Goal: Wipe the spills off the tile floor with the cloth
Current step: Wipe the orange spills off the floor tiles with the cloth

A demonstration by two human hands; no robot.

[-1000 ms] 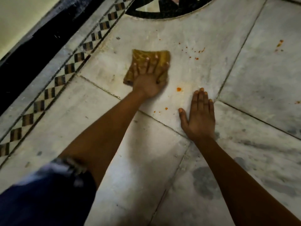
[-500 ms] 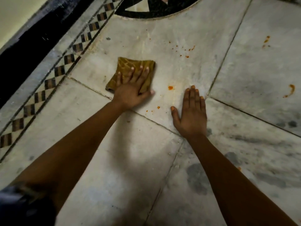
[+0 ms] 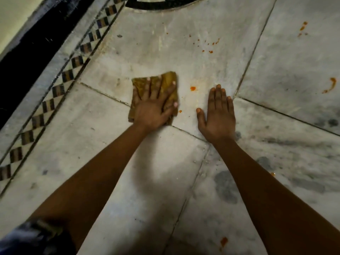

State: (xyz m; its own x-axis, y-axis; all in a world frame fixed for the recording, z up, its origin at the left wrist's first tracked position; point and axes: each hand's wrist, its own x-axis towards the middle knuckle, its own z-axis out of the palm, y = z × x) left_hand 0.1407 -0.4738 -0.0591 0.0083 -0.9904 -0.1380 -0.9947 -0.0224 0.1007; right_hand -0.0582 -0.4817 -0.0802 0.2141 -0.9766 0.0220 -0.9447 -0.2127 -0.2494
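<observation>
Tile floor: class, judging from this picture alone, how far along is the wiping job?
Done: little can be confirmed; no stretch of floor looks freshly wiped.
In hand: the left hand presses the cloth flat on the tile floor, beside an orange spot. The right hand rests flat.
Left: that spot, the speckles ahead, a streak at right, and a spot near the bottom.

Mustard-yellow cloth; orange spills; grey-white marble floor; checkered border.

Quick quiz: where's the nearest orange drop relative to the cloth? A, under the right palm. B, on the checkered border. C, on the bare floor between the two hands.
C: the orange drop sits on bare tile between the cloth under the left hand and the right hand.
</observation>
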